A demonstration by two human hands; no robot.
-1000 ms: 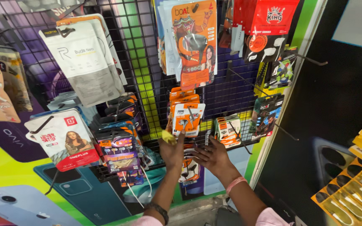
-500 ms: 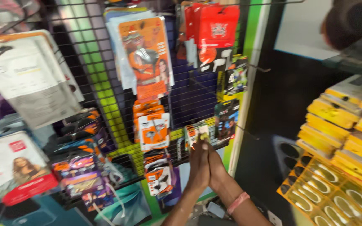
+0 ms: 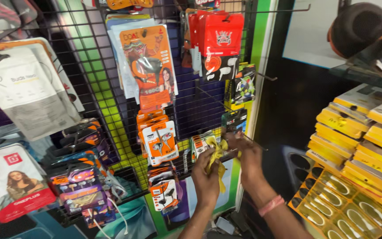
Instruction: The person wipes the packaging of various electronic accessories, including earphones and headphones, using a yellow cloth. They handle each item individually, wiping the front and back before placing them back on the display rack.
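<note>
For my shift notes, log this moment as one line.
left hand: gripping crumpled yellow cloth | right hand: at black wire display grid, touching cloth

Light was even and fairly bright across the wire rack (image 3: 111, 110), with no hard shadows. Glare sat on the glossy red packets (image 3: 219, 37) and the clear white pouch (image 3: 27, 97). The gap right of the rack fell dark. Both hands (image 3: 206, 175) were slightly motion-blurred, and the dark headphones (image 3: 354, 26) at upper right were soft.
</note>
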